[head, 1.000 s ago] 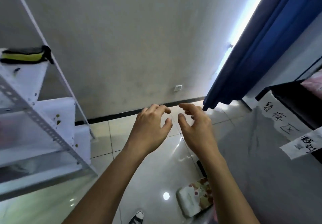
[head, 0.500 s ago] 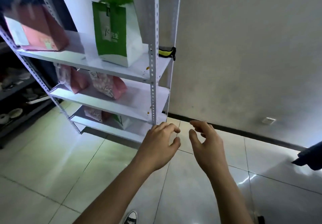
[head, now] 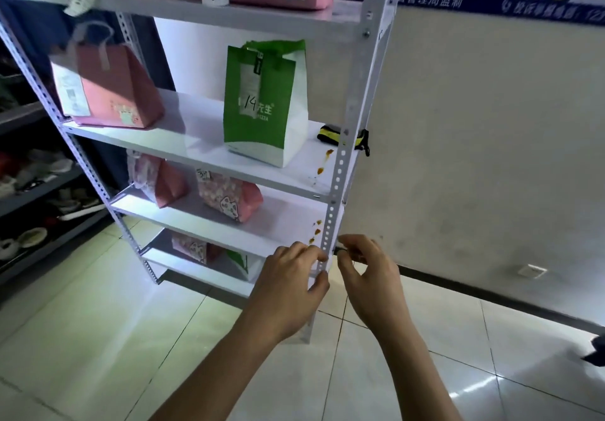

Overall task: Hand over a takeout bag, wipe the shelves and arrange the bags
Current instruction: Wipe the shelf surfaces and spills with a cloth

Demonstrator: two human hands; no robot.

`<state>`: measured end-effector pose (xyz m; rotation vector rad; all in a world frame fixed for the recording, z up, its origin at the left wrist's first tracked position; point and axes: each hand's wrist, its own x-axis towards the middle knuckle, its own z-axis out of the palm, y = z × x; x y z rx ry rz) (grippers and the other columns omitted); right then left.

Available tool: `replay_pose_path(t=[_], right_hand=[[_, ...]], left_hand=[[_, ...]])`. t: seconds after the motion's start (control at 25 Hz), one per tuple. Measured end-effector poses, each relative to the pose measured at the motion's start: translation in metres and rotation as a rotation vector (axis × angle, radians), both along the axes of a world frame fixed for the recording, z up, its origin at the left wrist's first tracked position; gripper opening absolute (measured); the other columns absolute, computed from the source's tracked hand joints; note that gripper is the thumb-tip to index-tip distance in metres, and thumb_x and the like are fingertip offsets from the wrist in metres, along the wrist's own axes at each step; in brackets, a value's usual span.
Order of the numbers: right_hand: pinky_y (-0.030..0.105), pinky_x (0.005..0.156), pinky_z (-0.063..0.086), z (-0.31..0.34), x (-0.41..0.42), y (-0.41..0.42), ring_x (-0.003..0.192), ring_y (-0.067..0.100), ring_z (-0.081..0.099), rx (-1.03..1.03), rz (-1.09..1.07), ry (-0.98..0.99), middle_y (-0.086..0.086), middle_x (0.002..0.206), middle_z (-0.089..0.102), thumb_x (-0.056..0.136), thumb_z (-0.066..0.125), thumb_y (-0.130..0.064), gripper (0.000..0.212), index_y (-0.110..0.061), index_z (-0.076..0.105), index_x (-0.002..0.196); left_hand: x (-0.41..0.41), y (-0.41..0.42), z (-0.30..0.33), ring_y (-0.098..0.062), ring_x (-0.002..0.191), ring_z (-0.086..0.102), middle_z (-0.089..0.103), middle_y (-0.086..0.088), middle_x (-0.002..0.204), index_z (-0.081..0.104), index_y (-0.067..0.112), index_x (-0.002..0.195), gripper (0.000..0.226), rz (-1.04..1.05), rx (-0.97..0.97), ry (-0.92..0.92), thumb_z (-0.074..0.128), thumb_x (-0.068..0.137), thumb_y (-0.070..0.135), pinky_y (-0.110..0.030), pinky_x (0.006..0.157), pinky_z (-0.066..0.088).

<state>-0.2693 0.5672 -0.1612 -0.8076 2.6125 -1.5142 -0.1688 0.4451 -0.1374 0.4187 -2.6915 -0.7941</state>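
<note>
Released, both grips, left hand (head: pixel 288 289) and right hand (head: pixel 370 280), hover before sauce-spotted white shelves (head: pixel 288 172) holding a green-and-white takeout bag (head: pixel 265 103).

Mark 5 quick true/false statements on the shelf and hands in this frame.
1. The green bag stands upright on a shelf. True.
2. The green bag has 14 written on it. True.
3. The left hand grips the green bag. False: it holds nothing, low by the shelf post.
4. Orange spots lie on the shelf right of the green bag. True.
5. The cloth is in the right hand. False: it lies at the shelf's right end, by the post.
</note>
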Motion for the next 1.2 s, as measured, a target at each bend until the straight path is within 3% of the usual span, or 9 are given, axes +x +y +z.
replay_pose_path(t=[0.12,0.4,0.56,0.68,0.88,1.08,1.2], right_hand=[[0.024,0.087,0.052,0.002,-0.010,-0.026,0.105,-0.001,0.063,-0.007,-0.069,0.014,-0.018,0.110,0.067,0.097,0.059,-0.026,0.022,-0.036,0.066,0.115],[0.002,0.072,0.044,0.007,-0.070,-0.049,0.099,-0.018,0.056,0.036,-0.158,0.019,-0.020,0.108,0.063,0.099,0.058,-0.028,0.019,-0.038,0.063,0.113],[0.020,0.089,0.048,0.017,-0.145,-0.060,0.108,0.001,0.060,0.035,-0.189,0.055,-0.013,0.115,0.066,0.099,0.059,-0.027,0.023,-0.030,0.066,0.121],[0.027,0.093,0.050,0.024,-0.201,-0.073,0.109,0.005,0.060,0.048,-0.159,0.075,-0.011,0.118,0.066,0.099,0.059,-0.028,0.024,-0.030,0.065,0.123],[0.024,0.090,0.050,0.029,-0.292,-0.108,0.107,0.006,0.062,0.087,-0.054,0.091,-0.007,0.118,0.067,0.099,0.058,-0.028,0.026,-0.024,0.067,0.123],[0.028,0.078,0.044,0.015,-0.369,-0.147,0.103,0.025,0.064,0.187,0.000,0.133,0.005,0.117,0.067,0.095,0.059,-0.017,0.030,-0.017,0.068,0.124],[0.038,0.101,0.043,0.002,-0.409,-0.172,0.126,0.032,0.053,0.365,0.081,0.207,0.009,0.141,0.055,0.095,0.054,-0.015,0.047,-0.020,0.054,0.142]], left_hand=[[-0.013,-0.035,0.000,-0.003,0.118,0.044,0.054,0.016,0.130,0.054,0.034,0.124,0.027,-0.072,0.004,-0.004,0.049,0.098,0.039,-0.019,0.097,0.037],[-0.073,-0.083,0.002,-0.002,0.116,0.045,0.054,0.017,0.128,0.055,0.034,0.124,0.028,-0.201,-0.049,0.026,0.047,0.098,0.039,-0.016,0.097,0.033],[-0.125,-0.103,0.008,-0.001,0.114,0.044,0.054,0.020,0.125,0.056,0.035,0.122,0.026,-0.182,-0.020,0.046,0.050,0.097,0.038,-0.016,0.096,0.035],[-0.163,-0.117,0.011,-0.001,0.113,0.044,0.055,0.021,0.121,0.057,0.034,0.120,0.024,-0.128,-0.008,0.060,0.052,0.096,0.034,-0.019,0.095,0.038],[-0.218,-0.131,0.018,-0.003,0.115,0.047,0.057,0.020,0.120,0.060,0.033,0.119,0.024,0.017,0.000,0.087,0.055,0.096,0.033,-0.023,0.096,0.042],[-0.250,-0.142,0.020,-0.005,0.112,0.047,0.058,0.019,0.117,0.060,0.035,0.116,0.022,0.079,-0.021,0.061,0.058,0.095,0.031,-0.019,0.091,0.038],[-0.262,-0.147,0.026,-0.008,0.112,0.047,0.055,0.018,0.116,0.058,0.037,0.114,0.020,0.109,-0.028,0.048,0.058,0.095,0.031,-0.023,0.091,0.041]])
